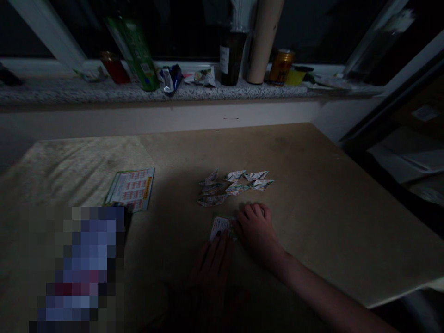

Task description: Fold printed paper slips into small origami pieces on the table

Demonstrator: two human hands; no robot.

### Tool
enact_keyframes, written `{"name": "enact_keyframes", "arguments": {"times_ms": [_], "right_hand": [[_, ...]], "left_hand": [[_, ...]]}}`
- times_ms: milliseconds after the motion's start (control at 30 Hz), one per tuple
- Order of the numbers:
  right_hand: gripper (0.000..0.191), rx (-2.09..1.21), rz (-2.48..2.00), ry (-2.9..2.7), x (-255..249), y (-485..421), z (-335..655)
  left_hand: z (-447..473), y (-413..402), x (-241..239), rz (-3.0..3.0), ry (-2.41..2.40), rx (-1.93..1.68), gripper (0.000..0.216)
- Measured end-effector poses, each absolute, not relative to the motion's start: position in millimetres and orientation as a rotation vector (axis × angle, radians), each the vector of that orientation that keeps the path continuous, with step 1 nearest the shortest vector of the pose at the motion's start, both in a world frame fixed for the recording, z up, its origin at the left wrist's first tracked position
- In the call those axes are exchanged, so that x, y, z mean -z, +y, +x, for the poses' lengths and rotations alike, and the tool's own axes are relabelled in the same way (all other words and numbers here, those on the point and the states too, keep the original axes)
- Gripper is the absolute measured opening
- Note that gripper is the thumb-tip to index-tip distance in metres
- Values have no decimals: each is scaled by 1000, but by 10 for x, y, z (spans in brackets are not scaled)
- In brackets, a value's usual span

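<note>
A small printed paper sheet point(220, 225) lies on the table under both of my hands. My left hand point(212, 259) rests on its lower part with the fingers stretched out flat. At the sheet's right edge, my right hand point(256, 226) has its fingers curled, with the thumb side against the paper. Just beyond the hands sit several folded paper boats point(237, 188), pointed at both ends and grouped close together. The lower part of the sheet is hidden by my fingers.
Left on the table lies a printed card point(133, 187), beside a blurred-out bluish object point(86, 259). The windowsill point(187, 95) behind holds a green bottle point(138, 55), a dark bottle point(231, 58), a cardboard tube point(264, 41), a gold can point(281, 67) and crumpled wrappers point(169, 78).
</note>
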State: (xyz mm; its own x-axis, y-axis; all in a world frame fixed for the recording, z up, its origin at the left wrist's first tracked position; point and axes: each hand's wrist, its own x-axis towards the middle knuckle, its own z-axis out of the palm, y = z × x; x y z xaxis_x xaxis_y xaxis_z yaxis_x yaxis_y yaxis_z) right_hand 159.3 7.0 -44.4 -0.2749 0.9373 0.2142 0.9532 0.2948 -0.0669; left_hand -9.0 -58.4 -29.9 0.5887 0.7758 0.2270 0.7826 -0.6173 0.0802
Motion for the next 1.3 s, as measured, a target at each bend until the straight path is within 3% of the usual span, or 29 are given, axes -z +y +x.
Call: {"name": "enact_keyframes", "arguments": {"times_ms": [367,700,1300], "right_hand": [[9,139,-1751,-2384,409,59,1580],[11,120,-1750,-2365,442,63,1575],[10,183,-1731,-2398,402,38,1563]], "left_hand": [[-124,-567,349,-2813,-1342,300,85],[-154,-625,383,-2739,-1361,282,69],[-135,-628,257,-2728,-1281,307,74]]}}
